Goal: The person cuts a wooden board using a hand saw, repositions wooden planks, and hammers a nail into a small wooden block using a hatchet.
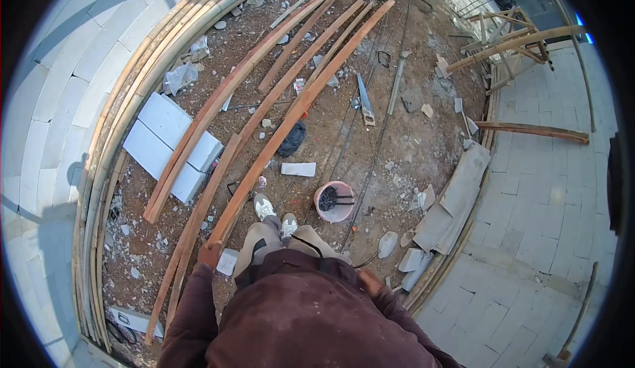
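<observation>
A long reddish wooden plank (291, 123) runs up and away from me at a slant. My left hand (210, 254) is closed around its near end. My right hand (372, 282) hangs low by my right hip, with its fingers partly hidden. A thin dark cord or wire shows just above that hand; whether the two touch is unclear. Left of the held plank lie more wooden planks (187, 149), some resting across white blocks (165, 124). By my shoes stands a pink bucket (329, 217) with dark pieces inside. A handsaw (365, 102) lies on the dirt farther ahead.
A black plastic bag (292, 140) and a white block (298, 169) lie ahead of my feet. Bamboo poles (106, 136) line the left edge. Flat boards (456, 199) lean at the right by a block wall (529, 216). A wooden trestle (512, 44) stands far right. Rubble covers the ground.
</observation>
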`<action>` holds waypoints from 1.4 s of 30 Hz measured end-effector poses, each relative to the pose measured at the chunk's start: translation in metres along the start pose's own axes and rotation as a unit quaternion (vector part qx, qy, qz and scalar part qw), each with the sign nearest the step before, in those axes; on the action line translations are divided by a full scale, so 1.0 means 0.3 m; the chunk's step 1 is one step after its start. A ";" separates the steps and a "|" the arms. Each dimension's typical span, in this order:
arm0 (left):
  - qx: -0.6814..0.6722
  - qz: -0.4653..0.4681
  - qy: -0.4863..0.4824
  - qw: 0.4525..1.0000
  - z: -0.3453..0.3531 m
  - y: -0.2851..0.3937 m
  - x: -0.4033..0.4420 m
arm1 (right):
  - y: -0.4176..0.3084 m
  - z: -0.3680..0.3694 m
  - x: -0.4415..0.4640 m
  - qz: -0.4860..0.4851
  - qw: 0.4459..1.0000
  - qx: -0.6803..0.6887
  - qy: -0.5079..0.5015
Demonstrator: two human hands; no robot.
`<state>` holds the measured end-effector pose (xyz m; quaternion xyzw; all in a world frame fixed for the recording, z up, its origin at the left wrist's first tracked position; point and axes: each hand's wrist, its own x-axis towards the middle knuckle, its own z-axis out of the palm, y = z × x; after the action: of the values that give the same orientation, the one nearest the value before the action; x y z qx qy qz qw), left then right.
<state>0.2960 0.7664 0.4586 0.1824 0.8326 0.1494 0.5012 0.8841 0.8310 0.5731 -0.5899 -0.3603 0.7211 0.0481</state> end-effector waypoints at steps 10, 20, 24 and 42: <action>0.076 0.121 -0.014 0.990 -0.151 0.312 0.268 | -0.218 0.255 -0.083 -0.016 0.908 -0.383 0.168; -0.014 0.102 -0.071 0.992 -0.035 0.465 0.323 | -0.185 0.334 -0.099 0.026 0.914 -0.279 0.295; -0.014 0.053 -0.092 0.994 0.032 0.281 0.394 | -0.179 0.331 -0.056 0.079 0.836 -0.353 0.413; -0.046 0.056 0.029 0.997 0.207 0.129 0.502 | -0.599 -0.331 -0.265 0.163 0.887 -0.415 0.120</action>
<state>0.2922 0.8730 0.3298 0.2011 0.8274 0.2205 0.4757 0.9319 0.9699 0.7372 -0.6885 -0.5169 0.4266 -0.2770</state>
